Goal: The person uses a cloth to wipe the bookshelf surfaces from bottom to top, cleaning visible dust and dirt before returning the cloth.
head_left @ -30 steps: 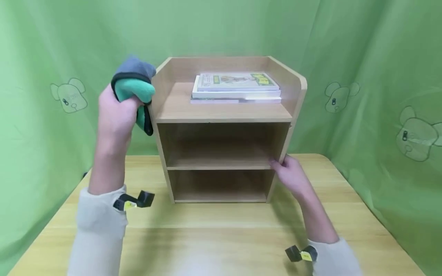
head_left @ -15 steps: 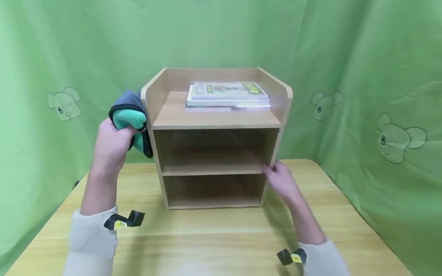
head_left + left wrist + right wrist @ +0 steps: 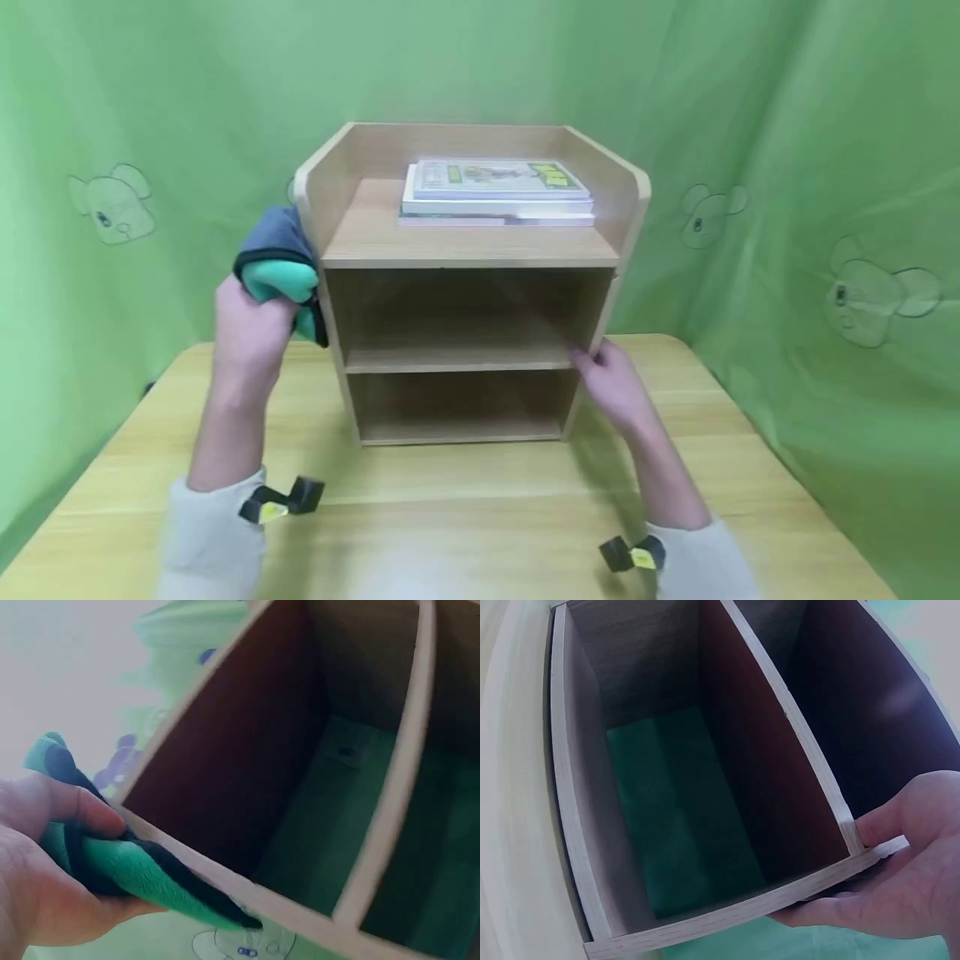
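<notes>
In the head view a small light-wood shelf unit (image 3: 375,250) with two open compartments stands on the table. My left hand (image 3: 251,329) grips a folded cloth (image 3: 279,275), green on one side and grey-blue on the other with black edging, against the outside of the unit's left panel. The left wrist view has the cloth (image 3: 142,870) bunched between thumb and fingers along that panel's front edge. My right hand (image 3: 618,387) holds the right panel at the middle board, thumb inside and fingers outside, as the right wrist view (image 3: 907,877) also has it.
A short stack of books (image 3: 495,192) lies on the unit's top, inside its raised sides and back. The wooden table (image 3: 450,533) extends in front. A green curtain (image 3: 480,58) with printed mouse heads hangs behind and at both sides.
My left hand has moved down along the unit's left side with the cloth, from near the top edge. The right hand keeps its hold. The head view has shifted slightly.
</notes>
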### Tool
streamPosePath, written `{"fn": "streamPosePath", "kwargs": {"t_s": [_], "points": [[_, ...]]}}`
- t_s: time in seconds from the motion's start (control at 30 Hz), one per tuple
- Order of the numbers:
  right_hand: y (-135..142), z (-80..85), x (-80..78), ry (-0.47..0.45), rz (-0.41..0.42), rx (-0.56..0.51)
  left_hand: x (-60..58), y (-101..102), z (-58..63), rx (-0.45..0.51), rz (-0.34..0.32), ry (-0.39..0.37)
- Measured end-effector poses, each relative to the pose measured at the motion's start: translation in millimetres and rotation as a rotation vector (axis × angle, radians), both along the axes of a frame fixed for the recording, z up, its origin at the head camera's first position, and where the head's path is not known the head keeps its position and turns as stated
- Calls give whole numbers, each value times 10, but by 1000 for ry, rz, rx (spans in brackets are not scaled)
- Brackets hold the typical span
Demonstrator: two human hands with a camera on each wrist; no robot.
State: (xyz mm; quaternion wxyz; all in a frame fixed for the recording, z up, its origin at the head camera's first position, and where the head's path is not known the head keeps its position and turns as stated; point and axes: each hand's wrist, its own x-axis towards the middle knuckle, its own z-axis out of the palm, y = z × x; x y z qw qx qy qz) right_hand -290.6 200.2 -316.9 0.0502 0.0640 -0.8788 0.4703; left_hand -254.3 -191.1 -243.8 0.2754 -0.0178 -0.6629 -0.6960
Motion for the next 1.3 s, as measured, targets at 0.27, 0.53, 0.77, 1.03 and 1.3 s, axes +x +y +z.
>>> {"fn": "streamPosePath", "kwargs": {"t_s": [0.27, 0.53, 0.77, 1.03, 1.3], "points": [[-29, -63, 21, -16, 13, -8, 59, -91, -255, -145, -12, -75], [-28, -41, 48, -9, -10, 16, -32, -236, -755, -419, -142, -315], [-25, -56, 37, -10, -26, 26, -122, -303, -1335, -489, -290, -489], [-14, -72, 21, -7, -25, 22, -160, -324, -1691, -461, -369, -566], [-9, -95, 12, 1, -23, 15, -49, -371, -1373, -454, -440, -513]]}}
